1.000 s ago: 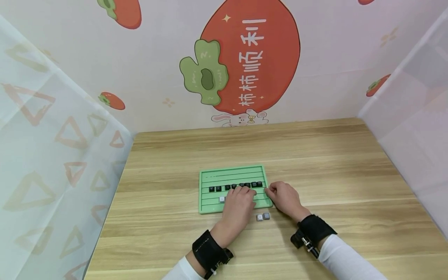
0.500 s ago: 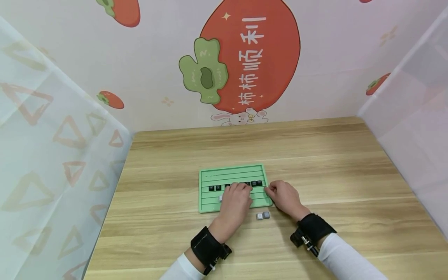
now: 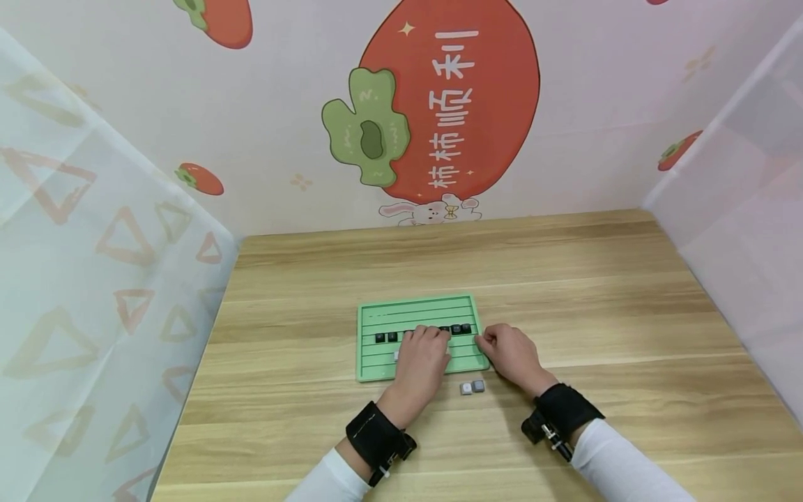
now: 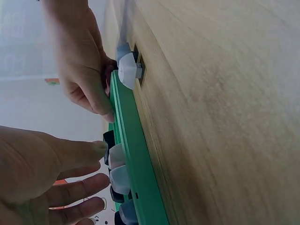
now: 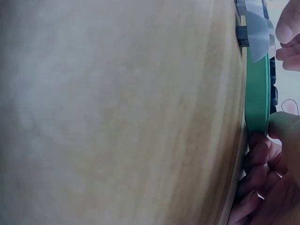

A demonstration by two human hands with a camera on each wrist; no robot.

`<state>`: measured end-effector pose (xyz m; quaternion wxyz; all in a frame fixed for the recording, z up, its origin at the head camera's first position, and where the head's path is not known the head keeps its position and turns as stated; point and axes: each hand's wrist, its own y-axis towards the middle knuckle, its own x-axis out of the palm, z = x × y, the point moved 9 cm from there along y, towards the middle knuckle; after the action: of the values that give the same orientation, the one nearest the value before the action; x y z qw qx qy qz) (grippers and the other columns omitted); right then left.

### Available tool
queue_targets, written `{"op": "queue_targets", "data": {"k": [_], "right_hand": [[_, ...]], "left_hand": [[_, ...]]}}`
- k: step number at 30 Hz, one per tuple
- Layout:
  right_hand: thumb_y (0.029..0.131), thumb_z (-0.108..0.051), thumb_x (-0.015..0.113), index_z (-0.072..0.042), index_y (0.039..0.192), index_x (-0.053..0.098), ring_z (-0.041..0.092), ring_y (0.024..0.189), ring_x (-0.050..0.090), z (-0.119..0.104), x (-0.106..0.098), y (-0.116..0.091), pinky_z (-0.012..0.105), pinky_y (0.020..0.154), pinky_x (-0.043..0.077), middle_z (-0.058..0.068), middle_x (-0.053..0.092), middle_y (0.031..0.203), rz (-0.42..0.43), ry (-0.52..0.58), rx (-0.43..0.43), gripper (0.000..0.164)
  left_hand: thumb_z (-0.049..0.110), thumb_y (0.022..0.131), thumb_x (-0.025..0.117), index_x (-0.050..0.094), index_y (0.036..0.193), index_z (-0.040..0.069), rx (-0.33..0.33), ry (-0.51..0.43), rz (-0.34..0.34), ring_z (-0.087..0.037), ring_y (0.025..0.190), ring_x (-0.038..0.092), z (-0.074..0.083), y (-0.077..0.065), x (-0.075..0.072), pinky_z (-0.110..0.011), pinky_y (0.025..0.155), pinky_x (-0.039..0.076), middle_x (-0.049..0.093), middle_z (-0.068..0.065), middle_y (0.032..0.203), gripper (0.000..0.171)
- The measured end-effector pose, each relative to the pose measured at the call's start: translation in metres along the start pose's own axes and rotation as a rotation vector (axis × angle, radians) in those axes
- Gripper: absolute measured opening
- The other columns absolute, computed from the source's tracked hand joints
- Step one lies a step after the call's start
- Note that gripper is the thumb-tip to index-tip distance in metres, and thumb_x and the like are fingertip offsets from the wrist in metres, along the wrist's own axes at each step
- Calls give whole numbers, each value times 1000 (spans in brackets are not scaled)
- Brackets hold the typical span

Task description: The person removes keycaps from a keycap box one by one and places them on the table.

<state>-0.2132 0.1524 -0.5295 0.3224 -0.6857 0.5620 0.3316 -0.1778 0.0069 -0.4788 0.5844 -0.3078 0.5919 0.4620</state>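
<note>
A green ridged tray (image 3: 376, 369) lies on the table, bearing a row of black keycaps (image 3: 392, 337) and a nearer row of pale keycaps (image 4: 120, 180). My left hand (image 3: 422, 362) is over the tray's middle and covers part of both rows. In the left wrist view its thumb and fingers are spread apart beside the keycaps; whether they touch any is unclear. At the tray's near right side, my right hand (image 3: 513, 354) grips the edge, thumb on top and fingers curled against the side.
Two loose keycaps, one white (image 3: 466, 388) and one grey (image 3: 479, 385), sit on the wooden table (image 3: 301, 418) just in front of the tray. Printed sheets form a back wall (image 3: 276, 118) and side walls around the table.
My left hand has shifted slightly away from me and to the left, over the black row, then stayed nearly still. The right hand keeps its place at the tray edge.
</note>
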Motion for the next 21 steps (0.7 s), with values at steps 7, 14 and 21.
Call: {"op": "queue_targets", "data": {"k": [7,14,21], "right_hand": [[98,-24,65,-16,60,48,12,50,38,0,1,1,25,51,26,-6,36,53,-11,5,13,42],[98,-25,65,-16,60,49,12,49,38,0,-1,0,25,51,25,-6,36,52,0,0,8,42],[98,-25,64,-17,59,48,12,49,38,0,-1,0,25,50,25,-7,36,52,0,2,5,43]], "left_hand": [[29,88,80,75,109,16,-7,11,-14,-22,100,66,-1,3,6,-36,80,51,74,-2,105,25],[29,88,80,75,102,17,-8,6,-28,-21,94,66,-2,5,7,-36,78,51,74,-1,100,20],[29,88,79,76,97,17,-13,3,-47,-20,88,66,-2,6,7,-36,77,50,74,0,94,15]]}}
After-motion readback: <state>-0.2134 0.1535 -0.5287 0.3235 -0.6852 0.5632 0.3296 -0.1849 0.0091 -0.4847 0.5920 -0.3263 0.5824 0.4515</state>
